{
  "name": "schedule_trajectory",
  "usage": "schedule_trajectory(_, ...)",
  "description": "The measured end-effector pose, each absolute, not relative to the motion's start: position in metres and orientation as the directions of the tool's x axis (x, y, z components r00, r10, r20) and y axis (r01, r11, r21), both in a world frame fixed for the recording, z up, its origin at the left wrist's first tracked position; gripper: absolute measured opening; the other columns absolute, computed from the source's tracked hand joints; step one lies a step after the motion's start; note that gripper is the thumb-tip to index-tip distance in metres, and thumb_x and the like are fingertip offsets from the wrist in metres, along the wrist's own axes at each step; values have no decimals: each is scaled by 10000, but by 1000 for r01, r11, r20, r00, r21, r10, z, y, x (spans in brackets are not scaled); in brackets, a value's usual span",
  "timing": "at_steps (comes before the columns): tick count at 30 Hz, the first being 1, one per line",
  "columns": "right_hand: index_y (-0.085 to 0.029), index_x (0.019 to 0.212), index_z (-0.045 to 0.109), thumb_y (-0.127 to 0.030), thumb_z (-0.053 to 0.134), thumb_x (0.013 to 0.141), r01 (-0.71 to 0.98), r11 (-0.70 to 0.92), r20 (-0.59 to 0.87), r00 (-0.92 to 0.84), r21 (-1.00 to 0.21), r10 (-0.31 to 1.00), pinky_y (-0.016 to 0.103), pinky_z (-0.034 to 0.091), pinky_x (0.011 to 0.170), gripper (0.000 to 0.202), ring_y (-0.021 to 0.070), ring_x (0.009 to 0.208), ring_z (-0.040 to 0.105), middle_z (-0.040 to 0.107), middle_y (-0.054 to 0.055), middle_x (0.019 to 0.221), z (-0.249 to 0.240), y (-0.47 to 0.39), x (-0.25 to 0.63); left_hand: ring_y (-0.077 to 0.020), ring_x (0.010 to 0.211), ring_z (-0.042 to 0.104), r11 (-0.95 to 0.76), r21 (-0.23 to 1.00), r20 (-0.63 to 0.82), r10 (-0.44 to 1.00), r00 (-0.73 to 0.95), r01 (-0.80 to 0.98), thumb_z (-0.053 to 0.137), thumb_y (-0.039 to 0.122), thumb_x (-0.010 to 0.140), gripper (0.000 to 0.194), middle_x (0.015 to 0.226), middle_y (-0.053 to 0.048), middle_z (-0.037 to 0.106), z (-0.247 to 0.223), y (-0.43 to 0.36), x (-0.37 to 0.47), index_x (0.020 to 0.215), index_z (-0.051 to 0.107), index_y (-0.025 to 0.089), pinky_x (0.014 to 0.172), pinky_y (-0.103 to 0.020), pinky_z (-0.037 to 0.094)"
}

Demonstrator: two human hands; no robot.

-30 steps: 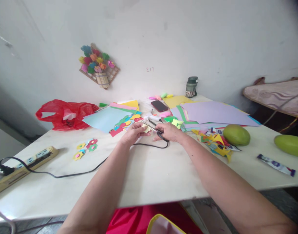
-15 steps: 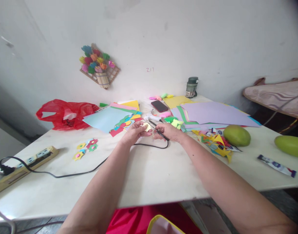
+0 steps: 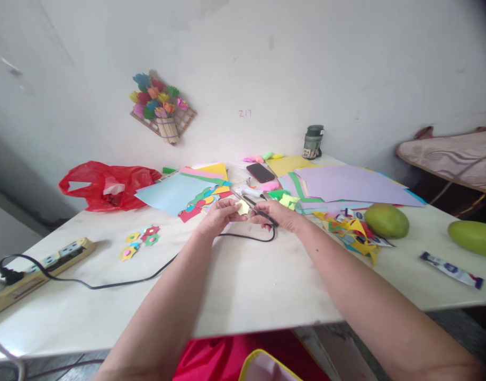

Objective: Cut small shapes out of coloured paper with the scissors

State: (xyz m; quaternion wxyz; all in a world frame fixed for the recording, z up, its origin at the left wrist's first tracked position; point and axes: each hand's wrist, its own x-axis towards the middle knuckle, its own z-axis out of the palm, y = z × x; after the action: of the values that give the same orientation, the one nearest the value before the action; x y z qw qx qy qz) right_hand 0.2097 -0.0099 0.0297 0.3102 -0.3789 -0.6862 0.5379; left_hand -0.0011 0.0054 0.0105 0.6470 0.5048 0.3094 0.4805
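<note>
Between its fingertips my left hand (image 3: 223,215) pinches a small pale yellow paper piece (image 3: 243,207). My right hand (image 3: 278,214) is wrapped round the dark handles of a pair of scissors (image 3: 250,201), whose blades point up and left beside the paper. Both hands are near the middle of the table, just in front of a white glue gun (image 3: 249,191). Small paper flowers (image 3: 142,242) lie on the left. Cut coloured paper (image 3: 203,202) lies beyond my left hand.
A power strip (image 3: 60,264) sits at left, its black cord running toward the hands. Behind are a red bag (image 3: 108,185), a phone (image 3: 260,172) and paper sheets (image 3: 346,182). Yellow scraps (image 3: 358,235), green fruit (image 3: 386,220) and a tube (image 3: 451,271) lie at right.
The yellow paper piece has turned and shows more of its face. The scissors have shifted slightly, with their blades now more apart. My right fingers have moved a little around the handles.
</note>
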Motion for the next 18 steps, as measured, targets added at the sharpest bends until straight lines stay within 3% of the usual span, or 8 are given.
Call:
schedule_trajectory(10, -177, 822, 630, -397, 746, 733, 240, 177, 16, -551, -954, 834, 188, 379, 399, 264, 75, 455, 485, 559, -36, 566, 22, -6, 214, -174, 672, 701, -13, 948, 125, 934, 335, -318, 909, 355, 565, 399, 679, -17, 669, 16, 0, 3, 684, 600, 133, 616, -270, 575)
schedule_trajectory(18, -176, 844, 639, -412, 748, 736, 264, 173, -3, -558, -949, 830, 183, 351, 380, 281, 64, 408, 474, 572, -46, 536, 21, -5, 214, -182, 669, 701, -12, 954, 118, 934, 337, -301, 907, 351, 558, 406, 676, -28, 675, 17, 0, 4, 691, 591, 133, 636, -301, 597)
